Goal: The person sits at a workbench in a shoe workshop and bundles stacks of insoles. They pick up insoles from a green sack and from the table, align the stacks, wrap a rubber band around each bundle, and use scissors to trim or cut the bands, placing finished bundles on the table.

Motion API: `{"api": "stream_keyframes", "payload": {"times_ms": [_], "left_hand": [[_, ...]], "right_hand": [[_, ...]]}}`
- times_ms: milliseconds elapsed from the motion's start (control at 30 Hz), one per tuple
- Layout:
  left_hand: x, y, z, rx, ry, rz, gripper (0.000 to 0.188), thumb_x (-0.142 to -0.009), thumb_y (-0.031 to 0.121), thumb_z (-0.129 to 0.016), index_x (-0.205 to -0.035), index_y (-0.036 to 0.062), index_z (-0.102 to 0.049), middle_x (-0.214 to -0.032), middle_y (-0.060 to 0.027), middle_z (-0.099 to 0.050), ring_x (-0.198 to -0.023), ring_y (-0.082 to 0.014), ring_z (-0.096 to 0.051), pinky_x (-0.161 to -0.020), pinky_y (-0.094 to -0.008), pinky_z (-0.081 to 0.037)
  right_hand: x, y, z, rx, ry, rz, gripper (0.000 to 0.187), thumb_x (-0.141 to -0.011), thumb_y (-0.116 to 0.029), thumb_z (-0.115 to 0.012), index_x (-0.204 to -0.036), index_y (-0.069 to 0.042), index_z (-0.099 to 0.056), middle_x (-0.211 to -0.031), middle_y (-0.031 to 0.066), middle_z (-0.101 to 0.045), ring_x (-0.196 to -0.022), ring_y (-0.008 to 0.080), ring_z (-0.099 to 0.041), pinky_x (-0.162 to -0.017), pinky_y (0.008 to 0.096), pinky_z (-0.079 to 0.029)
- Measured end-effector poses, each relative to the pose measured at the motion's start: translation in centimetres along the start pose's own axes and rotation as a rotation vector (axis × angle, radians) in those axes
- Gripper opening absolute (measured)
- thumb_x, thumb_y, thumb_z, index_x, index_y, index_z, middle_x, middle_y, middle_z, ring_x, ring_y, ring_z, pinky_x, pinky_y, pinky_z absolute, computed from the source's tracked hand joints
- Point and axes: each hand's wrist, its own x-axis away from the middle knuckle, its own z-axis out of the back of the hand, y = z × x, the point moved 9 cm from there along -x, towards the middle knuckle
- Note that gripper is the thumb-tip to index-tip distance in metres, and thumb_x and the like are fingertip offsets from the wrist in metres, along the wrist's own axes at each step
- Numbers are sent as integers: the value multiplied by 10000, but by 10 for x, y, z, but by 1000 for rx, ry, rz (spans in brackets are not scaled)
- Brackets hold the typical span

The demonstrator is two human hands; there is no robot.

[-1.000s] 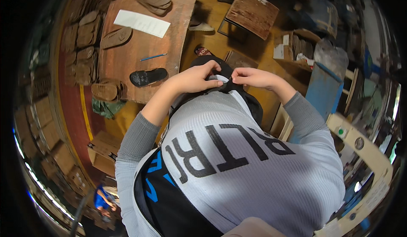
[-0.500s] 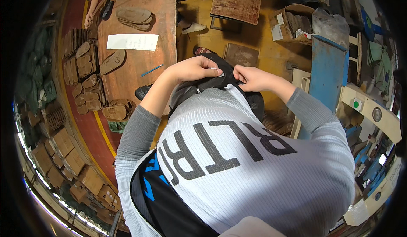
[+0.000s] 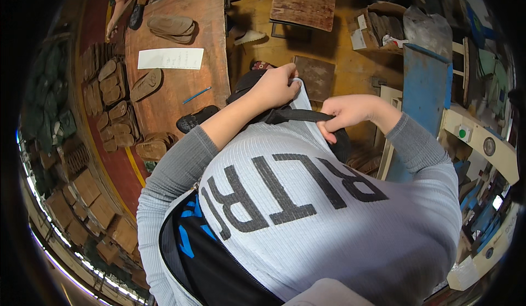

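Hands apart at the waist, near the upper centre of the frame: left hand [image 3: 279, 88] curled, fingertips apparently pinched on a pale hem [image 3: 304, 95]; to its lower right, right hand [image 3: 355, 112] with fingers folded closely round a black strap [image 3: 302, 115]. Held just above the middle of the frame, across the shirt front, seemingly drawn taut by the right fingers; with the hem raised, perhaps to keep cloth clear of it. Long axis nearly left to right, dipping slightly toward the right hand; left end lost among dark clothing. Farther out, at upper left, a wooden table [image 3: 189, 84] with white paper [image 3: 171, 59], a blue pen [image 3: 196, 95] and stacked brown soles [image 3: 171, 27]; at upper centre, a wooden stool [image 3: 303, 2]; at upper right, a filled carton [image 3: 362, 34].
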Motion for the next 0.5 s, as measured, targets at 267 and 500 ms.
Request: {"api": "stream_keyframes", "payload": {"times_ms": [267, 500], "left_hand": [[1, 14, 20, -39, 236, -126, 206, -872, 151, -613, -977, -14, -548, -908, -250, -650, -887, -427, -633, -767, -444, -507], [0, 8, 22, -6, 135, -67, 220, -826, 189, -621, -926, 2, -564, -868, -240, -653, -872, -422, -631, -779, -470, -497]], "right_hand": [[0, 84, -29, -914, -26, -500, 326, -951, -166, -597, -1174, 71, -584, -991, 136, -710, -842, 147, -699, -810, 274, -582], [-26, 99, -39, -556, -343, -384, 258, -851, -74, -677, -1058, 76, -641, -893, 117, -709, -744, 151, -676, -668, 278, -553]]}}
